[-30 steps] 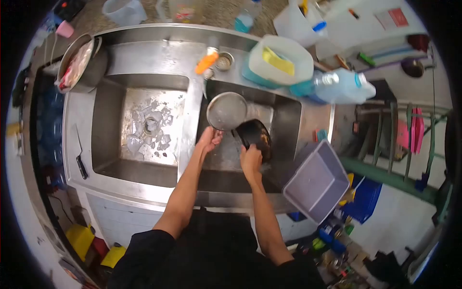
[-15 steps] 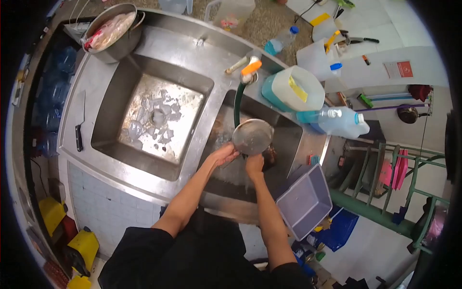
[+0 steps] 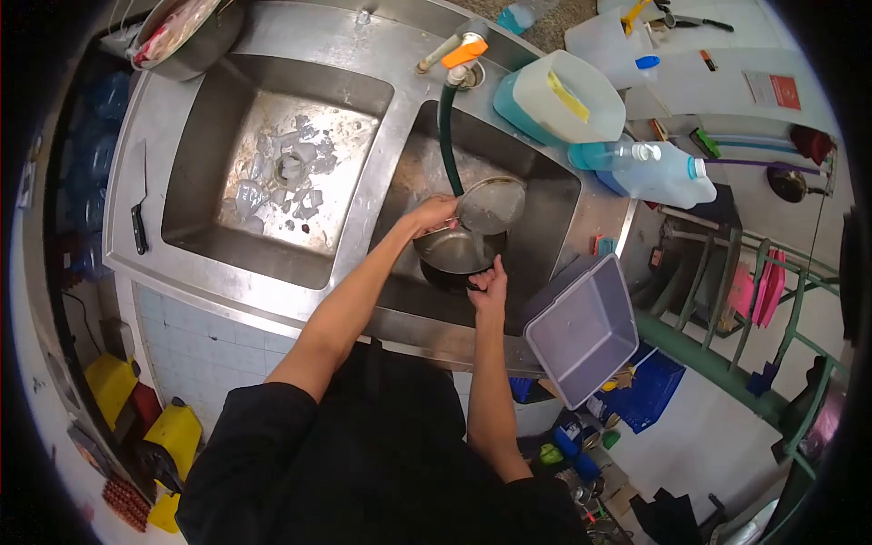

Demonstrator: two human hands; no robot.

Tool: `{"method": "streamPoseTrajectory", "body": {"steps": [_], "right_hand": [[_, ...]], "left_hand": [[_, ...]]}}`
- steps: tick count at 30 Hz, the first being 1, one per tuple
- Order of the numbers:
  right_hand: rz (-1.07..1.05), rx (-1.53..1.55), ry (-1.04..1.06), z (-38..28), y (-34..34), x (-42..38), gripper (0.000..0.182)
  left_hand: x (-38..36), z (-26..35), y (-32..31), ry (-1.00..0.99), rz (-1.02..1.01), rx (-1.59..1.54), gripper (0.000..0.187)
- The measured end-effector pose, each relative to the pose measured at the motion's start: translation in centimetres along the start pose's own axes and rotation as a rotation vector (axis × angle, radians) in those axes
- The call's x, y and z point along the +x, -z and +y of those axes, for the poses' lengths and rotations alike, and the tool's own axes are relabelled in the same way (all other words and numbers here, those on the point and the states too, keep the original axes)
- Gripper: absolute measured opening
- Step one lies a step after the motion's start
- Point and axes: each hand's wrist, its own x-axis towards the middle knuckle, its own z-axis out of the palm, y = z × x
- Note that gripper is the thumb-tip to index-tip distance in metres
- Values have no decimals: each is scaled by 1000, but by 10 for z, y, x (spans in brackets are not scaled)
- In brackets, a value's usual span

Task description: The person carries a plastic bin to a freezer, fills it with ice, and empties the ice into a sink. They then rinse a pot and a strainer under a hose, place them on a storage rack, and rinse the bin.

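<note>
In the right sink basin (image 3: 536, 291), my left hand (image 3: 434, 214) grips the side of a round metal bowl (image 3: 491, 205), which is tilted with water running from its lower edge. Below it is a dark pan (image 3: 450, 252) with a shiny inside, under the falling water. My right hand (image 3: 489, 283) is closed on the pan's dark handle at its lower right. A green hose (image 3: 447, 136) hangs from the tap with the orange lever (image 3: 464, 53) and ends behind the bowl.
Translucent scraps lie in the left basin (image 3: 195, 182). A knife (image 3: 139, 204) rests on the left ledge. A pot (image 3: 195, 45) stands at the upper left. Detergent tub (image 3: 545, 100) and bottles (image 3: 672, 173) line the right; a grey bin (image 3: 581, 331) sits at the right edge.
The bowl has shifted right and up, and tipped to pour. The pan now shows beneath it, with my right hand on its handle. The whole view has shifted as well.
</note>
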Motion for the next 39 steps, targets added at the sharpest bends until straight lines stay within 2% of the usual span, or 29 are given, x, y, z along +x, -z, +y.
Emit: {"method": "streamPoseTrajectory", "body": {"steps": [3, 5, 7, 8, 9, 11, 13, 15, 16, 17, 18, 19, 20, 21, 22, 24, 29, 31, 34, 36, 37, 39], "right_hand": [[18, -21, 51, -6, -11, 6, 26], [68, 13, 84, -9, -22, 10, 24], [43, 49, 157, -13, -30, 14, 26], [39, 60, 160, -15, -29, 13, 26], [9, 11, 116, -17, -25, 10, 26], [-54, -108, 22, -20, -16, 1, 25], [14, -202, -75, -24, -20, -15, 23], [-56, 59, -14, -15, -12, -8, 27], [-49, 61, -19, -10, 0, 0, 27], [-159, 77, -44, -4, 23, 24, 29], [-274, 89, -68, -3, 25, 24, 32], [-275, 80, -70, -3, 25, 25, 32], [-143, 57, -116, -5, 8, 1, 38], [-10, 33, -163, -5, -1, -11, 47], [-8, 18, -171, 0, 8, -8, 47], [-155, 257, -178, 8, 30, 4, 54], [-165, 366, -201, 7, 40, 0, 58], [-193, 397, -217, 3, 37, 3, 59], [-195, 446, -175, 6, 31, 14, 56], [-99, 340, -5, 10, 5, 12, 51], [-100, 341, -5, 9, -8, 8, 51], [20, 50, 147, 4, -36, -7, 48]], "left_hand": [[-6, 6, -13, 67, -42, 51, 39], [-13, 4, -31, -9, -64, 47, 32], [-18, 7, -35, 20, -51, 71, 32], [-18, 6, -34, 30, 19, 40, 32], [-15, -1, -30, 38, 93, 5, 32], [-9, -13, -24, 32, 101, -106, 35], [-9, -20, -27, 52, 250, -104, 40], [-14, -14, -29, 68, 228, -24, 42], [-16, -8, -31, 68, 199, 62, 44], [-11, -10, -36, 73, 197, 61, 44], [-5, -10, -41, -5, 233, 183, 45], [1, -10, -45, -87, 274, 302, 48], [-11, 13, -49, 38, 213, 291, 54], [-3, 8, -44, 40, 224, 278, 54], [6, 3, -39, 15, 245, 327, 56], [16, -2, -29, -14, 269, 374, 57], [18, -4, -29, -5, 149, 256, 61], [20, -14, -30, -18, 167, 233, 57], [6, -19, -32, -14, 211, 280, 49], [-5, -28, -30, -33, 254, 375, 42], [-13, -38, -27, -34, 254, 377, 42], [-47, -35, -26, -158, 344, 377, 42]]}}
